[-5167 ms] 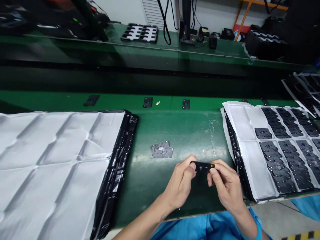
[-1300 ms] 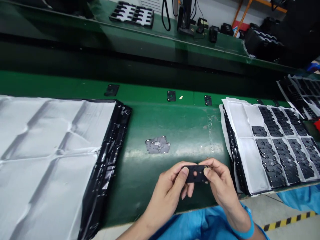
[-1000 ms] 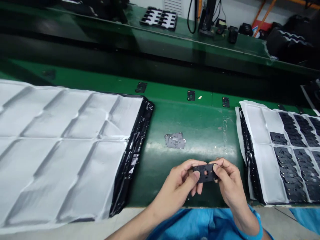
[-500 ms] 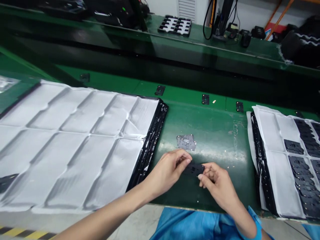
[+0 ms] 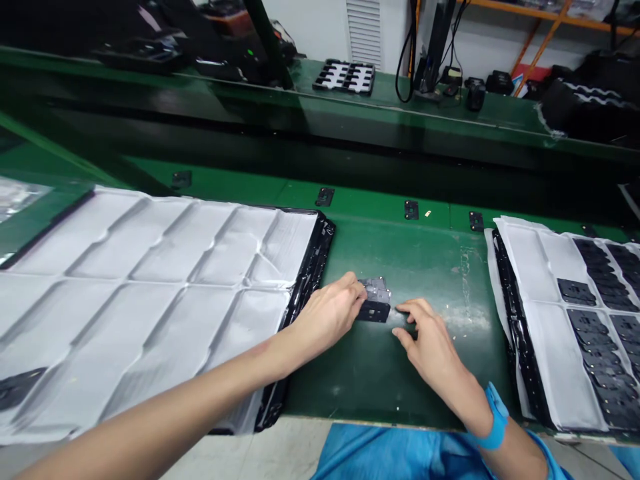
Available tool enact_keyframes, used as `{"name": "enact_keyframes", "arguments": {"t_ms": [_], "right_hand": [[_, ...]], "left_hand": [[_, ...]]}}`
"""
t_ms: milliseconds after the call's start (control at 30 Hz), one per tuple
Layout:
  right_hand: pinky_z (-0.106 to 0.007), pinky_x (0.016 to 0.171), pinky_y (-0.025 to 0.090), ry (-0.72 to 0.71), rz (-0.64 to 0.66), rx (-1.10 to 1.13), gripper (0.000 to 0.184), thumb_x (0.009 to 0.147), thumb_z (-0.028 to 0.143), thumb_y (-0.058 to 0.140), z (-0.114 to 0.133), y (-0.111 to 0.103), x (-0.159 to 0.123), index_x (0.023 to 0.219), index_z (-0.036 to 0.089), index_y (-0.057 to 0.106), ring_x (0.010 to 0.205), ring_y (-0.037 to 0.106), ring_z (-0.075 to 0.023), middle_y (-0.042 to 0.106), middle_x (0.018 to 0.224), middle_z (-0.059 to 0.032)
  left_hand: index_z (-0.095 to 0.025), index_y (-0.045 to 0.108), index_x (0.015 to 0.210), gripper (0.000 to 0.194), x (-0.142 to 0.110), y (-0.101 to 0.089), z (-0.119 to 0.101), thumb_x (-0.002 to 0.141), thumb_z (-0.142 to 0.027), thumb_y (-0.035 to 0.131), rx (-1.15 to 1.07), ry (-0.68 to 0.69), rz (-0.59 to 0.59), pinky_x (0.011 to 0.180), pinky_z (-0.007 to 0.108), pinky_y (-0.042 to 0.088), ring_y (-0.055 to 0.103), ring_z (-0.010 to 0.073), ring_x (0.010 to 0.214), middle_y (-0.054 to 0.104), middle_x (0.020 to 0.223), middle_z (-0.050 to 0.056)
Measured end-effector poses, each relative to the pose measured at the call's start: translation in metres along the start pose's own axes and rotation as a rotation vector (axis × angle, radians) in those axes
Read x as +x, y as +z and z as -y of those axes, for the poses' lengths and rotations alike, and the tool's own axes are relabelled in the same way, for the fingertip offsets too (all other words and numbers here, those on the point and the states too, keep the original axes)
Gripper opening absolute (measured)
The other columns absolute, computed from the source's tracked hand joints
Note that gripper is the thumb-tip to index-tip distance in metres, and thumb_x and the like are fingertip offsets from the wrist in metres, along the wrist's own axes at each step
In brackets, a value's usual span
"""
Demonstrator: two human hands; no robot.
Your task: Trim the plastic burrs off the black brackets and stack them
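My left hand (image 5: 336, 301) grips the left end of a flat black plastic plate (image 5: 374, 312) with small cutouts. The plate is tilted on edge at the near side of a small pile of similar grey-black plates (image 5: 376, 285) on the green bench. Whether it touches the pile, I cannot tell. Just right of the plate, my right hand (image 5: 421, 335) has thumb and fingers apart, holding nothing. A blue band circles the right wrist.
On the left lies a stack of black trays topped by a white compartmented liner (image 5: 160, 287). Another lined tray (image 5: 545, 373) with rows of black plates (image 5: 600, 353) stands right. Several single plates (image 5: 411, 209) lie along the bench's back strip, below a raised green shelf (image 5: 390, 110).
My left hand has carried the plate forward to the pile and tilted it. My right hand has let go of its right end and its fingers have spread.
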State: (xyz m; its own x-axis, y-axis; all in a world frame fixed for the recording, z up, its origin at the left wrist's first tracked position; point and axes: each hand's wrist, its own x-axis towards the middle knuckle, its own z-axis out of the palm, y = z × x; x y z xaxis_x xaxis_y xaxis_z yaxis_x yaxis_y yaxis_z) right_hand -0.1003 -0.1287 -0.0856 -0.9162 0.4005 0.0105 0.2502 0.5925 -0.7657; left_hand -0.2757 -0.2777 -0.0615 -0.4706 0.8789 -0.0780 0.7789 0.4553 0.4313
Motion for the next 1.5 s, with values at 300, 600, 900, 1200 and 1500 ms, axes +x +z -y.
{"name": "enact_keyframes", "arguments": {"t_ms": [300, 600, 900, 1200, 1500], "right_hand": [[-0.056, 0.103, 0.054, -0.096, 0.045, -0.139, 0.066, 0.076, 0.005, 0.088, 0.001, 0.021, 0.04, 0.132, 0.024, 0.062, 0.118, 0.059, -0.036, 0.059, 0.127, -0.0115], [-0.052, 0.101, 0.056, -0.164, 0.12, -0.123, 0.053, 0.077, -0.002, 0.085, 0.001, 0.019, 0.053, 0.123, 0.02, 0.069, 0.112, 0.061, -0.0329, 0.066, 0.116, -0.0106], [-0.048, 0.104, 0.055, -0.258, 0.155, -0.092, 0.047, 0.081, -0.003, 0.08, 0.007, 0.017, 0.057, 0.122, 0.019, 0.071, 0.117, 0.06, -0.0307, 0.065, 0.122, -0.0117], [-0.057, 0.106, 0.056, -0.195, 0.006, -0.055, 0.059, 0.083, -0.004, 0.073, -0.004, 0.037, 0.02, 0.134, 0.024, 0.062, 0.125, 0.056, -0.0358, 0.057, 0.133, -0.0144], [-0.054, 0.094, 0.058, -0.2, -0.065, -0.086, 0.033, 0.091, -0.002, 0.06, -0.005, 0.042, 0.012, 0.114, 0.02, 0.067, 0.11, 0.06, -0.0331, 0.063, 0.117, -0.0136]], "left_hand": [[-0.02, 0.061, 0.122, 0.025, 0.01, 0.008, 0.022, 0.097, -0.024, 0.061, -0.02, -0.016, -0.052, 0.091, 0.042, 0.06, 0.072, 0.0261, 0.097, 0.06, 0.121, 0.009], [-0.019, 0.062, 0.116, 0.031, 0.011, 0.012, 0.033, 0.087, -0.013, 0.067, -0.189, 0.05, -0.011, 0.086, 0.037, 0.06, 0.069, 0.0217, 0.089, 0.061, 0.106, 0.005], [-0.018, 0.062, 0.117, 0.034, 0.008, 0.01, 0.038, 0.085, -0.01, 0.065, -0.211, 0.065, 0.013, 0.089, 0.039, 0.06, 0.07, 0.023, 0.094, 0.061, 0.113, 0.007], [-0.02, 0.058, 0.123, 0.046, 0.004, 0.006, 0.043, 0.081, -0.01, 0.074, -0.184, 0.068, 0.045, 0.092, 0.041, 0.061, 0.071, 0.0242, 0.097, 0.058, 0.117, 0.006], [-0.019, 0.057, 0.127, 0.054, -0.009, 0.01, 0.028, 0.08, -0.013, 0.083, -0.028, 0.147, 0.062, 0.097, 0.044, 0.061, 0.07, 0.0296, 0.11, 0.053, 0.13, 0.011]]}}
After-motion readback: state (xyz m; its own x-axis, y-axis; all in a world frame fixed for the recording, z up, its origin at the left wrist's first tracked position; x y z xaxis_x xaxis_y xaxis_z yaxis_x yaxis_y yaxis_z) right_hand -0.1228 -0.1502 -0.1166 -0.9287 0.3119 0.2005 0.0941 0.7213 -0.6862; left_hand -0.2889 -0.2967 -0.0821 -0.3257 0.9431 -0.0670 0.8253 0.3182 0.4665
